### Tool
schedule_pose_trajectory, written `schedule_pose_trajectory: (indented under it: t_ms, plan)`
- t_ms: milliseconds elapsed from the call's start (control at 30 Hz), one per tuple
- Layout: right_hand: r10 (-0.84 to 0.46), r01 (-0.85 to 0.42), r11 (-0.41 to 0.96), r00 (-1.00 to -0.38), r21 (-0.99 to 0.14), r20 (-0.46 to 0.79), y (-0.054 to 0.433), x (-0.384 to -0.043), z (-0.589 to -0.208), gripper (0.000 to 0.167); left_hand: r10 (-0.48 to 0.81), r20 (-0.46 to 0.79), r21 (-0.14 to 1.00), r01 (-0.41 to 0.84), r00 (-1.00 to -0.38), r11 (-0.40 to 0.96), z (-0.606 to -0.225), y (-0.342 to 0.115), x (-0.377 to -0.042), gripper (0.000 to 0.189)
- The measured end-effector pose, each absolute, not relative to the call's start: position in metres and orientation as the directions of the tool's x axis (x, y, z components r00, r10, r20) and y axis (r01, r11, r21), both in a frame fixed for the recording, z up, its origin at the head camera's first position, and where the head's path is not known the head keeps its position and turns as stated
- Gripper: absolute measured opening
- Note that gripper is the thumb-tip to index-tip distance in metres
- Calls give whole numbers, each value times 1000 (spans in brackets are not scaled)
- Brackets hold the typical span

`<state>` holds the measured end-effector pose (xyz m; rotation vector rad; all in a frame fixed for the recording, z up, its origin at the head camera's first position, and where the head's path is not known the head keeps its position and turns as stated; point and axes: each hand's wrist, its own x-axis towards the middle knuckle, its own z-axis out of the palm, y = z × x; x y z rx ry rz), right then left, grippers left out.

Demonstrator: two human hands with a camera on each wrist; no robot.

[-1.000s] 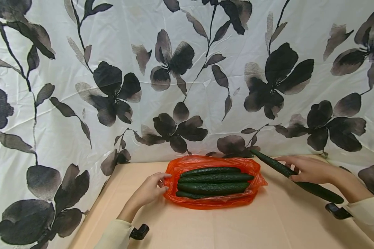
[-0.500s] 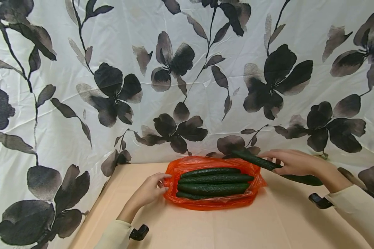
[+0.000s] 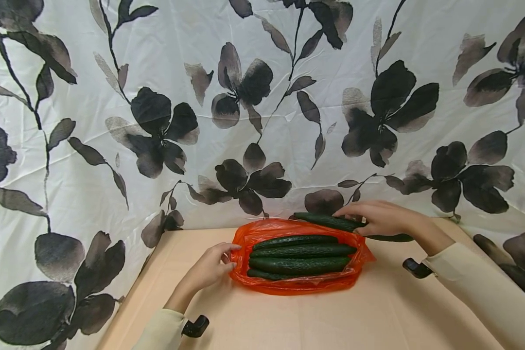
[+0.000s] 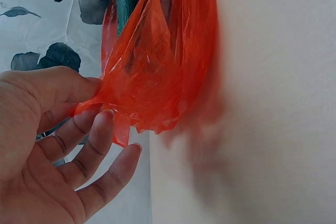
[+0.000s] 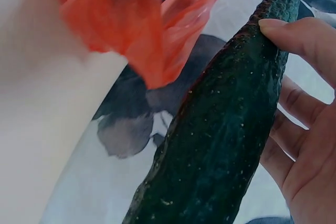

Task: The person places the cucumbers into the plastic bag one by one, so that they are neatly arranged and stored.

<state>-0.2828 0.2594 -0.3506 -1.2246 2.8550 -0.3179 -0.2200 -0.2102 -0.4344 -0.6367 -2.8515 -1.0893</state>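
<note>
An orange-red plastic bag (image 3: 297,287) lies on the table with its mouth spread, and several dark green cucumbers (image 3: 299,265) rest side by side in it. At the bag's left end my left hand (image 3: 210,265) pinches the plastic between thumb and forefinger; in the left wrist view the other fingers (image 4: 118,174) are loosely bent. My right hand (image 3: 380,218) grips another cucumber (image 3: 323,220) around its middle, above the bag's far right edge. This cucumber (image 5: 215,129) fills much of the right wrist view, thumb on one side and fingers behind.
The light tan table (image 3: 332,321) extends in front of the bag and to both sides. Behind it hangs a white cloth (image 3: 175,63) with a dark floral print. A black wrist camera (image 3: 195,326) sits on the left wrist, another camera (image 3: 417,268) on the right.
My right hand has carried its cucumber leftward and slightly away, from beside the bag to above its far edge. The cucumber has turned nearer to level. My left hand stays on the bag.
</note>
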Motion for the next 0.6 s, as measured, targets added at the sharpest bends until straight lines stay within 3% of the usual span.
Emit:
schedule_pose_trajectory:
  t_ms: [600]
  plan:
    - [-795, -780, 575, -604, -247, 57, 200, -296, -343, 56, 361, 155, 631, 374, -919, 680, -434, -208, -221, 40]
